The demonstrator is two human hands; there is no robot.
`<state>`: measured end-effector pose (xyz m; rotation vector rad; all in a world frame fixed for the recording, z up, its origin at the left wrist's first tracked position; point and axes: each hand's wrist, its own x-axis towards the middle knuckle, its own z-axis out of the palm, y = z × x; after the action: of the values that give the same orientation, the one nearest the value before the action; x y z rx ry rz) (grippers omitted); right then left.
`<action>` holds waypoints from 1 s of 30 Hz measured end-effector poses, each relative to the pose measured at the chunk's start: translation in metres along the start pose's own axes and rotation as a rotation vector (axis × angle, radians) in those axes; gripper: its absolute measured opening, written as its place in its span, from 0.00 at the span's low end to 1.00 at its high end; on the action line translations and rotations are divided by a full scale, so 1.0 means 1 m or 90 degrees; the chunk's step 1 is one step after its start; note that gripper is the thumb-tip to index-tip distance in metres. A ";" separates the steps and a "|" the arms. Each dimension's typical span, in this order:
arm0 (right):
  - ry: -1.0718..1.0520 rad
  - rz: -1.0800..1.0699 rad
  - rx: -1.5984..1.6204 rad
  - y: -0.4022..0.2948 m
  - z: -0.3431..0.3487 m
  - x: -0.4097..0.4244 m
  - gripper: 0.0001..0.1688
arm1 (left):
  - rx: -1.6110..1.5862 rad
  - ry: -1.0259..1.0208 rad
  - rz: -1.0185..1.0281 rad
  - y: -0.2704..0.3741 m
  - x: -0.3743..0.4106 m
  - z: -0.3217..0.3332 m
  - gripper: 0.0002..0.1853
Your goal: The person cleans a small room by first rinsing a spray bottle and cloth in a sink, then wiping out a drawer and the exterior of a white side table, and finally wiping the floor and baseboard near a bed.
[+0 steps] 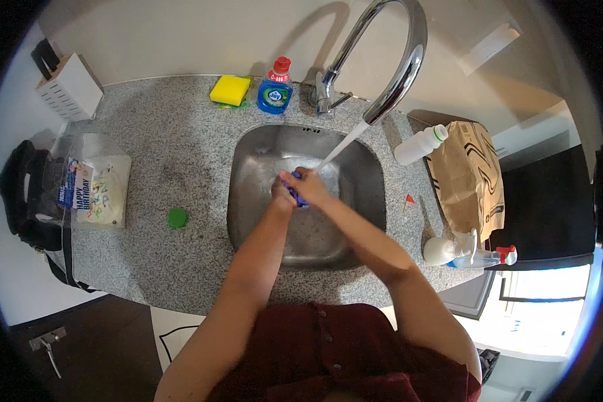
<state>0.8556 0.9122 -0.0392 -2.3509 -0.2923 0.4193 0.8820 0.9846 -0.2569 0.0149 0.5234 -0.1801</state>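
Note:
Over the stainless steel sink (306,246), my left hand (284,191) and my right hand (310,186) are together, both closed around a purple-blue item (301,203). My fingers cover most of it, so its kind cannot be told. Water runs from the chrome gooseneck faucet (382,108) and comes down at the back of my right hand. Behind the sink stand a blue dish soap bottle (274,95) with a red cap and, to its left, a yellow sponge (230,90).
On the granite counter (181,271) lie a green cap (177,217) and a boxed cake (105,193) at left, near a knife block (70,90). At right are a white bottle (417,146), a paper bag (460,176), a small red flag (409,199), a pump bottle (438,251) and a spray bottle (482,259).

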 end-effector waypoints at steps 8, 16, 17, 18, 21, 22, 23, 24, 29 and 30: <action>-0.103 -0.138 -0.071 0.003 -0.108 0.010 0.26 | 0.182 0.123 -0.193 -0.024 -0.039 0.045 0.36; -0.020 -0.141 -0.141 -0.059 -0.155 -0.016 0.18 | 0.126 0.068 -0.213 -0.033 -0.078 0.094 0.43; -0.017 -0.147 -0.118 -0.064 -0.154 -0.016 0.18 | 0.131 0.060 -0.201 -0.028 -0.077 0.090 0.44; -0.013 -0.154 -0.097 -0.065 -0.155 -0.017 0.17 | 0.122 0.082 -0.197 -0.027 -0.077 0.089 0.44; 0.027 -0.174 -0.031 -0.061 -0.153 -0.019 0.16 | 0.098 0.065 -0.178 -0.030 -0.078 0.095 0.42; 0.063 -0.175 -0.007 -0.051 -0.152 -0.020 0.16 | 0.093 0.006 -0.171 -0.039 -0.083 0.104 0.42; 0.100 -0.174 0.015 -0.038 -0.150 -0.021 0.16 | 0.087 -0.053 -0.165 -0.048 -0.088 0.115 0.41; 0.156 -0.191 0.033 -0.023 -0.141 -0.018 0.16 | 0.098 -0.091 -0.152 -0.054 -0.089 0.123 0.41; 0.271 -0.221 -0.064 0.009 -0.020 -0.016 0.15 | 0.225 -0.376 0.039 -0.041 -0.051 0.086 0.36; 0.274 -0.301 -0.067 -0.003 0.000 -0.032 0.17 | 0.211 -0.407 0.049 -0.032 -0.045 0.072 0.34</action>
<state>0.8261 0.9043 -0.0301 -2.3019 -0.6506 -0.3320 0.8738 0.9560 -0.1708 0.2912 -0.1492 -0.1833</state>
